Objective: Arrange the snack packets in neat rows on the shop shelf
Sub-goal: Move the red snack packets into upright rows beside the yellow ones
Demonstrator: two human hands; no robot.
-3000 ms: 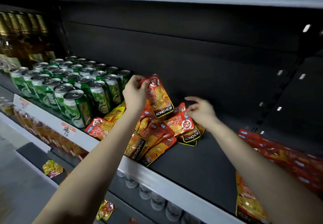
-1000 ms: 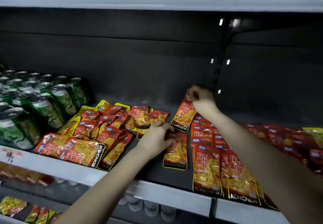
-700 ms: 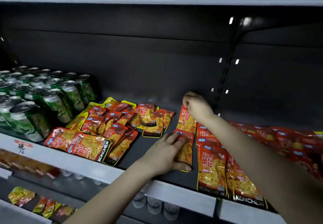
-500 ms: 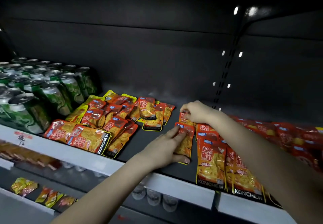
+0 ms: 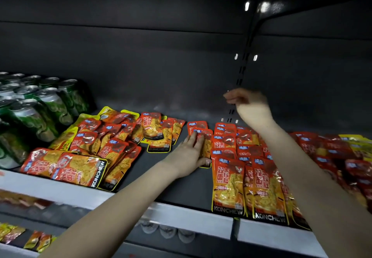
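Note:
Orange-red KONCHEW snack packets lie on the dark shelf (image 5: 181, 187). A loose pile (image 5: 112, 137) of them sits at the left. Neat overlapping rows (image 5: 241, 167) run front to back at the right. Between them, my left hand (image 5: 191, 153) presses flat with straight fingers on a single packet (image 5: 205, 143), with another packet (image 5: 197, 126) just behind it. My right hand (image 5: 249, 104) hovers in the air above the back of the rows, fingers loosely curled, holding nothing.
Green drink cans (image 5: 40, 104) stand packed at the far left of the shelf. More red and yellow packets (image 5: 342, 157) lie at the far right. A white price rail (image 5: 191, 217) edges the shelf front. A slotted upright (image 5: 241, 72) runs up the back wall.
My right hand let go of the packet it laid at the back and lifted up. My left hand slid its packet to the right, against the rows.

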